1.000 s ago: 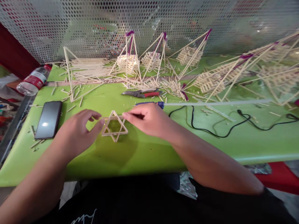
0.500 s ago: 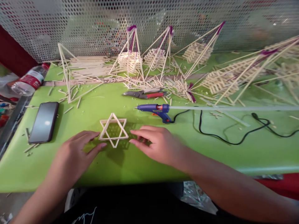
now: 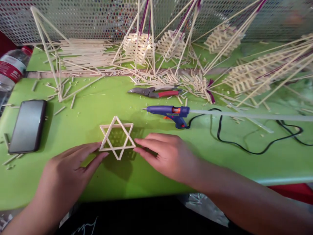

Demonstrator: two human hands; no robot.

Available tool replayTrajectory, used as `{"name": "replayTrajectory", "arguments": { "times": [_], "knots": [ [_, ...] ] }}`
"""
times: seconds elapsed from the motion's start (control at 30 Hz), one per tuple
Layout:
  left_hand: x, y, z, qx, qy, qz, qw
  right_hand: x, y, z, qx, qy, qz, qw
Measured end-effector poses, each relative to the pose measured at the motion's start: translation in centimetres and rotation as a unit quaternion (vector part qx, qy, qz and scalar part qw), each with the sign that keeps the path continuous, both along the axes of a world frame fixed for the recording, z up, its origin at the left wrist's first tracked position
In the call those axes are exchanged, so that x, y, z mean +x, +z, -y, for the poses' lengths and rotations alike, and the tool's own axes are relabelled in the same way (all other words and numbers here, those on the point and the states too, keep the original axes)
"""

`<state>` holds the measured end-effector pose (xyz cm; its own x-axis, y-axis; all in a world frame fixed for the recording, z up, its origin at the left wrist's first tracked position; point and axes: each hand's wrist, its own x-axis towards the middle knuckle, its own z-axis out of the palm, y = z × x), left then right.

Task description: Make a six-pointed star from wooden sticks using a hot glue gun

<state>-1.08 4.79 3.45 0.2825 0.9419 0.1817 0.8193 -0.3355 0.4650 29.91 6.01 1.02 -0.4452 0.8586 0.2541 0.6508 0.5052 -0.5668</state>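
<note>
A flat six-pointed star of glued wooden sticks [image 3: 117,138] lies on the green table top [image 3: 73,182]. My left hand [image 3: 70,163] is at its left side, fingertips at or touching the lower left corner. My right hand [image 3: 163,155] is at its right side, with the fingers spread slightly and reaching the right corner. Neither hand visibly grips the star. Just beyond my right hand lies a blue hot glue gun [image 3: 168,114] with a long glue stick, its nozzle pointing left.
Red-handled pliers [image 3: 154,92] lie behind the glue gun. Behind them are loose sticks and several stick structures tied with purple. A black phone [image 3: 27,126] lies at left, a plastic bottle [image 3: 12,67] beyond it. A black cord [image 3: 242,147] runs right; perforated metal mesh [image 3: 73,19] stands behind.
My right hand has moved from above the glue gun and star to the star's right side, leaving the gun uncovered. My left hand has lowered beside the star. The view has shifted.
</note>
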Motion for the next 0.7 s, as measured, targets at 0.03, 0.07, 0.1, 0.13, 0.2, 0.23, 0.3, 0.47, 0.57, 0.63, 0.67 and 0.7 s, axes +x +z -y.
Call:
{"name": "replayTrajectory", "arguments": {
  "times": [0.03, 0.07, 0.1, 0.13, 0.2, 0.23, 0.3, 0.47, 0.57, 0.63, 0.67, 0.7],
  "knots": [
    [0.0, 0.0, 0.0, 0.001, 0.001, -0.002, 1.0, 0.0, 0.0, 0.0, -0.001, 0.001, -0.002, 1.0],
    [0.0, 0.0, 0.0, 0.004, 0.001, -0.004, 1.0, 0.0, 0.1, 0.0, -0.001, 0.003, -0.004, 1.0],
    [0.0, 0.0, 0.0, 0.008, 0.0, -0.007, 1.0, 0.0, 0.1, 0.0, 0.0, 0.003, -0.005, 1.0],
    [0.0, -0.1, -0.1, 0.013, 0.0, -0.009, 1.0, 0.0, 0.1, 0.0, 0.001, 0.005, -0.007, 1.0],
    [0.0, -0.1, -0.1, 0.022, -0.003, -0.013, 1.0, 0.0, 0.1, 0.1, 0.002, 0.008, -0.01, 1.0],
    [0.1, -0.1, -0.2, 0.025, -0.004, -0.016, 1.0, -0.1, 0.1, 0.1, 0.002, 0.008, -0.009, 1.0],
    [0.1, -0.1, -0.2, 0.031, -0.01, -0.025, 0.999, -0.2, -0.1, 0.1, 0.002, 0.006, -0.008, 1.0],
    [-0.1, -0.1, -0.2, 0.044, -0.023, -0.028, 0.998, 0.0, 0.4, 0.0, 0.01, 0.017, -0.012, 1.0],
    [-0.3, 0.0, -0.2, 0.042, -0.023, -0.022, 0.999, 2.3, 2.2, 0.6, -0.06, 0.012, 0.038, 0.997],
    [-0.4, 0.2, -0.4, 0.053, -0.036, -0.012, 0.998, 5.1, 3.5, 1.2, -0.122, -0.011, 0.123, 0.985],
    [-0.4, 0.2, -0.6, 0.063, -0.047, -0.006, 0.997, 6.5, 4.0, 1.5, -0.129, -0.043, 0.171, 0.976],
    [-0.3, 0.3, -0.7, 0.07, -0.061, 0.0, 0.996, 8.0, 4.3, 1.7, -0.129, -0.089, 0.205, 0.966]
  ]
}}
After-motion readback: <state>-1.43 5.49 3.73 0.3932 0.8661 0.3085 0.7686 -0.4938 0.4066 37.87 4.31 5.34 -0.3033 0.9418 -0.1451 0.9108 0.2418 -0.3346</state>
